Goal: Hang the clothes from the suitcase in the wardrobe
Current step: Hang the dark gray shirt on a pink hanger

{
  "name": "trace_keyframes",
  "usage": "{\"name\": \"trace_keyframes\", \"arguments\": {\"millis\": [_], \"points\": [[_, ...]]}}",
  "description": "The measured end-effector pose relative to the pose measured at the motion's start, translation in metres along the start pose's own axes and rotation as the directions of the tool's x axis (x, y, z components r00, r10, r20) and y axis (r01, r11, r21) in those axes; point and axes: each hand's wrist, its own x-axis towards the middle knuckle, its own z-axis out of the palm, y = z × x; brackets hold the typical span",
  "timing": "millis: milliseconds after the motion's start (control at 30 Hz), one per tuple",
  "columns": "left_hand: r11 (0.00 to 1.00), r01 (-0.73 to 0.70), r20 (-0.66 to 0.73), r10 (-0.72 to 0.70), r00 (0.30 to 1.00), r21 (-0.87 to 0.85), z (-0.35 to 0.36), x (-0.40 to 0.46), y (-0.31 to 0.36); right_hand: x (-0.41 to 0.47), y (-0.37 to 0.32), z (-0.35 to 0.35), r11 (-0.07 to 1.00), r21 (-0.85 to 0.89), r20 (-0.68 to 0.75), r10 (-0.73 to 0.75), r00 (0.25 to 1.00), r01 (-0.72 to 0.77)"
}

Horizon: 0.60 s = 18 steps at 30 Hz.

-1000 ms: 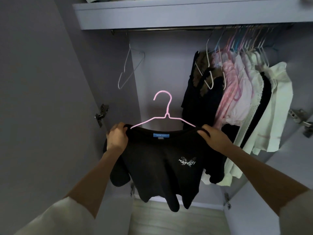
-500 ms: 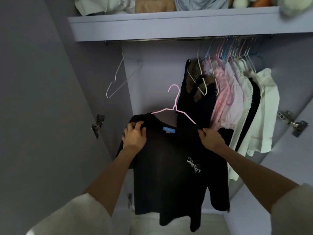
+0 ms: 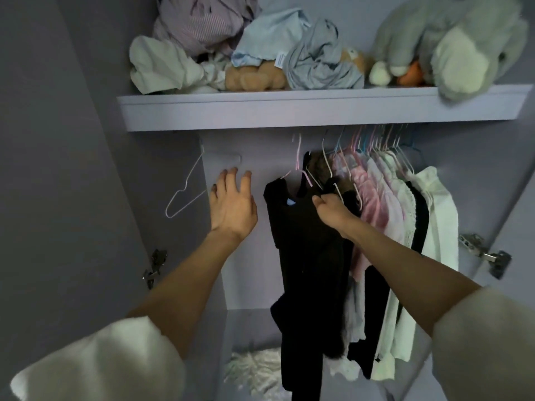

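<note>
The wardrobe shelf spans the top, piled with crumpled clothes and a grey plush toy. Below the shelf, a row of hung pink, white and black garments fills the right part. Just left of that row hangs the black T-shirt on a pink hanger; the right hand pinches its shoulder. Under the shelf's left part, the left hand is spread and holds nothing, beside an empty white hanger.
</note>
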Motion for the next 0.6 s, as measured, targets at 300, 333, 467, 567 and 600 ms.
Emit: {"name": "trace_keyframes", "arguments": {"millis": [300, 333, 467, 567, 600], "points": [[0.976, -0.094, -0.312, 0.154, 0.938, 0.199, 0.013, 0.084, 0.017, 0.066, -0.005, 0.004, 0.994, 0.056, -0.162, -0.086, 0.983, 0.096], [0.972, -0.080, -0.359, 0.157, 0.920, 0.220, 0.022, 0.092, 0.019, 0.078, -0.003, 0.006, 0.992, 0.045, -0.187, -0.107, 0.977, 0.118], [0.966, -0.002, -0.522, 0.141, 0.841, 0.257, 0.049, 0.113, 0.023, 0.119, 0.006, 0.010, 0.989, 0.071, -0.221, -0.107, 0.969, 0.126], [0.961, 0.017, -0.608, 0.160, 0.777, 0.274, 0.058, 0.121, 0.019, 0.137, 0.025, 0.012, 0.995, 0.085, -0.265, -0.024, 0.964, 0.048], [0.960, 0.021, -0.637, 0.168, 0.752, 0.278, 0.060, 0.124, 0.018, 0.142, 0.032, 0.014, 0.996, 0.084, -0.290, -0.005, 0.957, 0.031]]}}
